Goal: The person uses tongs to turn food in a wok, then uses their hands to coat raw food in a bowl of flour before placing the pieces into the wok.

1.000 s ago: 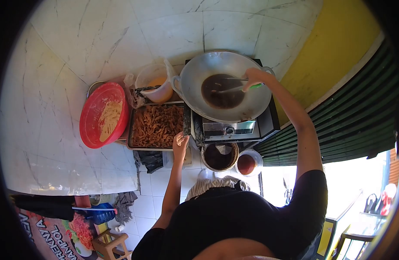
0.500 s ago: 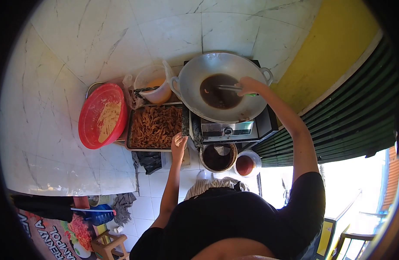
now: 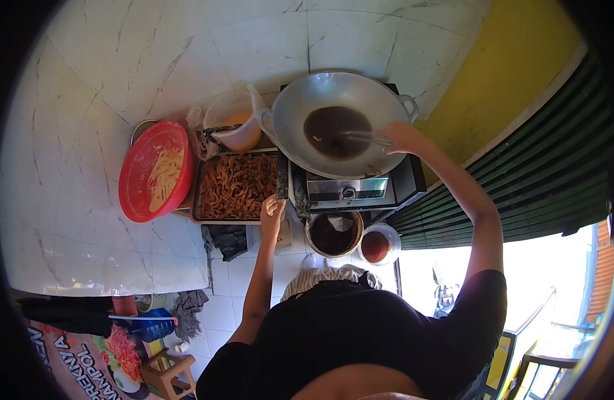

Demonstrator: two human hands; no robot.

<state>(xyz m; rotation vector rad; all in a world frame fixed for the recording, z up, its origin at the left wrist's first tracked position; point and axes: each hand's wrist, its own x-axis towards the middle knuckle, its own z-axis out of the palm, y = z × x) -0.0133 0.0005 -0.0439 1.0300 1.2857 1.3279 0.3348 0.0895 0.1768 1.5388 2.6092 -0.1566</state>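
Observation:
A large metal wok [image 3: 287,107] with dark oil [image 3: 337,133] sits on a gas stove [image 3: 347,190]. My right hand [image 3: 405,138], at the wok's right side, is closed on metal tongs [image 3: 363,137] whose tips reach into the oil. One small piece floats near the oil's left edge. My left hand [image 3: 272,208] rests at the lower right corner of a tray of brown fried pieces [image 3: 233,187]. Its fingers are partly bent, and whether they grip the tray's edge is too small to tell.
Left of the tray stands a red basin [image 3: 127,180] with pale flour. Behind the tray is a plastic bucket [image 3: 243,138]. Below the stove are a dark-filled pot [image 3: 333,252] and a tub of reddish liquid [image 3: 375,247]. A stool [image 3: 167,373] stands lower left.
My right hand has moved slightly right with the tongs, drawing them toward the wok's right side. My left hand stays by the tray's corner. The whole view has shifted slightly.

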